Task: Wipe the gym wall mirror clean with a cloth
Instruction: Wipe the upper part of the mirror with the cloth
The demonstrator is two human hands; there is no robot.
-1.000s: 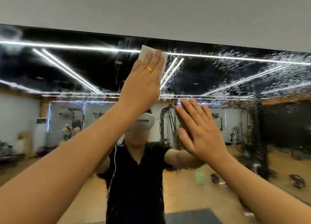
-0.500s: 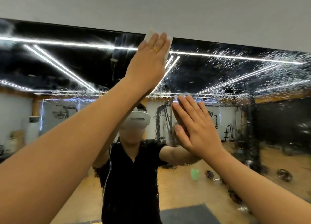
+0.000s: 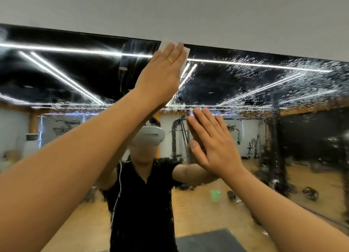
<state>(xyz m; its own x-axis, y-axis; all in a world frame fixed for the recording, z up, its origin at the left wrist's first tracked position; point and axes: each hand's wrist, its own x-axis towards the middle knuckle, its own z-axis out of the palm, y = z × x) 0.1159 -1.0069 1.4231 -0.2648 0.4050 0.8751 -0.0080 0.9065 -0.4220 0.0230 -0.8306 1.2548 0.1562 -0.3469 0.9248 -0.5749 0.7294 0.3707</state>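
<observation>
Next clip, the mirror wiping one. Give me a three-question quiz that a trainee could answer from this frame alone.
1. True or false: the left hand presses the cloth flat against the mirror near its top edge.
2. The right hand is: A) gripping a spray bottle; B) flat on the glass, fingers straight; C) out of view.
3. Fill in: the thickest droplets lie to the cloth's ____.
Key: 1 true; 2 B; 3 right.
</observation>
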